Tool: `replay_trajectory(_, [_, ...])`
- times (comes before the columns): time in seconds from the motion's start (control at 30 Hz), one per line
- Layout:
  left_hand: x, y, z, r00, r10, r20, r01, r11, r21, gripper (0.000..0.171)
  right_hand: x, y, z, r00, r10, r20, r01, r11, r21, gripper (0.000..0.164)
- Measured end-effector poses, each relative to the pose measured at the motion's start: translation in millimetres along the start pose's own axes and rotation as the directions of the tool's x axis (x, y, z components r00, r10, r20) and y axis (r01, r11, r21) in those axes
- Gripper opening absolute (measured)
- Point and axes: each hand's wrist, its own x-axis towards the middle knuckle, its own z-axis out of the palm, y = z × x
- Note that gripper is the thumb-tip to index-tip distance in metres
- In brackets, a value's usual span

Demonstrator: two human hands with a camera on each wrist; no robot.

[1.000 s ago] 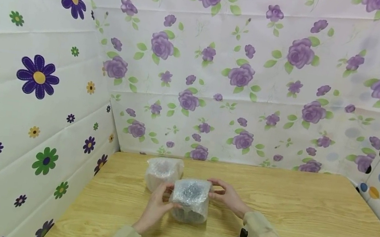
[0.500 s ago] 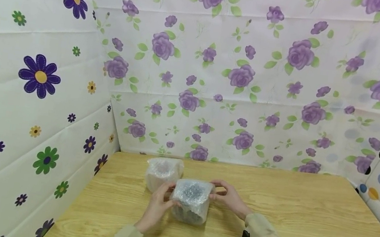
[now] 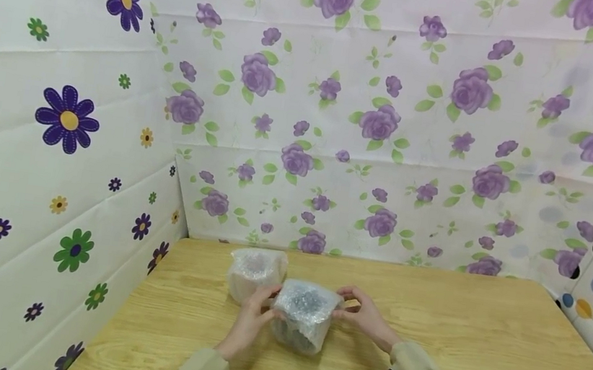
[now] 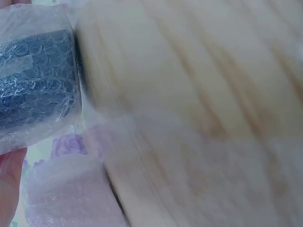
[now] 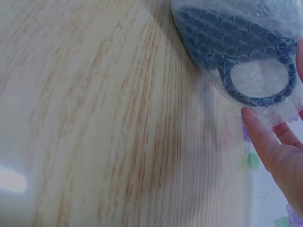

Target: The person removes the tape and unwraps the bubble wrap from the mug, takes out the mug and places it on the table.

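Note:
A dark blue mug wrapped in bubble wrap (image 3: pixel 304 314) stands on the table between both hands. Its ring-shaped handle (image 5: pixel 227 85) shows through the clear wrap in the right wrist view. On its left side my left hand (image 3: pixel 249 324) grips it, thumb toward the front and fingers farther back. The right hand (image 3: pixel 368 317) pinches the wrapped mug at its right side, by the handle. In the left wrist view, the mug's blue body (image 4: pixel 38 78) lies under the bubbles, and only part of the left hand (image 4: pixel 10 182) is visible.
Behind and left of the mug stands a second bubble-wrapped bundle (image 3: pixel 254 270), close to the left fingers. The wooden table (image 3: pixel 468 332) runs to a flowered cloth wall (image 3: pixel 352 186) at the back. Another flowered cloth (image 3: pixel 47 196) borders the left side.
The wrapped mug has shifted slightly right and turned a little. Both hands have moved right with it. The bundle behind stays in place, while the head view has tilted slightly.

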Motion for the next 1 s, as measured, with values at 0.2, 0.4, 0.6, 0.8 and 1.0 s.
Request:
replay_trajectory(0.2, [5.7,3.0,1.6,0.999,-0.049,0.018,0.049,0.999,-0.015,0.048,-11.2,-22.5,-0.3,0.999,0.029,-0.036,-0.029,1.000,0.000,0.045])
replay_trajectory(0.4, [10.5,2.0,4.5,1.000,-0.024,0.018,0.024,0.999,-0.036,0.047,-9.0,-8.2,-7.3,0.998,0.012,-0.066,-0.013,1.000,-0.016,0.042])
replay_trajectory(0.6, [16.6,2.4,9.2,0.997,-0.047,0.057,0.051,0.995,-0.082,0.046,-10.0,2.6,-14.6,0.995,0.007,-0.103,-0.011,0.999,-0.038,0.044])
replay_trajectory(0.8, [24.6,2.3,15.7,0.992,-0.072,0.107,0.086,0.987,-0.135,0.047,-19.2,-1.3,-21.9,0.991,0.038,-0.129,-0.047,0.997,-0.063,0.044])
replay_trajectory(1.0, [33.4,0.9,23.2,0.993,-0.044,0.109,0.059,0.988,-0.141,0.050,-24.3,-2.7,-31.4,0.990,0.032,-0.138,-0.042,0.997,-0.067,0.045])
